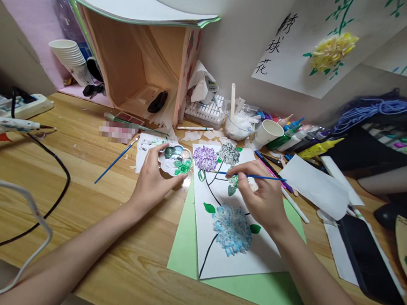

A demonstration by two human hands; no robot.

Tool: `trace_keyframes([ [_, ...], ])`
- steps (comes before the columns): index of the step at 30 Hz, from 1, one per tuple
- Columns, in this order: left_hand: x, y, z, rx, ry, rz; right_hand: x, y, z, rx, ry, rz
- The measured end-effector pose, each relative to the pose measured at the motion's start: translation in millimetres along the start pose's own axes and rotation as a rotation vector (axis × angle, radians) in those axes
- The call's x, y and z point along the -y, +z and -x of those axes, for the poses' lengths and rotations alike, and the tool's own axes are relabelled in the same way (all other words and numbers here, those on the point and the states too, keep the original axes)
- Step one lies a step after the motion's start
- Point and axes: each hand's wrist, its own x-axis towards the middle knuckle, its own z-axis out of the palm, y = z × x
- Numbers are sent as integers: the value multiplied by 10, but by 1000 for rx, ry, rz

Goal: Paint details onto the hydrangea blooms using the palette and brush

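Observation:
My left hand is closed round the edge of a white paint palette with green and dark paint in its wells. Between the fingers of my right hand is a thin blue paintbrush, its tip pointing left over the white paper. A purple raised flower, a grey one and a large blue one sit on that paper, with black stems and painted green leaves. My right hand partly hides another pale flower. Green paper lies underneath.
A second blue brush lies on the wooden table to the left, near a glue gun and its black cable. Behind are a paper cup, markers and paint bottles. A dark phone lies at right.

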Motion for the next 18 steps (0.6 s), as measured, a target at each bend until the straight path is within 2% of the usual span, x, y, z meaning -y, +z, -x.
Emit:
trace_keyframes([
  [8, 5, 3, 6, -10, -17, -7, -63, 124, 17, 185, 89, 15],
  [13, 5, -3, -3, -12, -12, -7, -68, 99, -1, 135, 107, -5],
  [18, 5, 1, -4, -11, -9, -9, -64, 100, -7, 167, 114, -25],
])
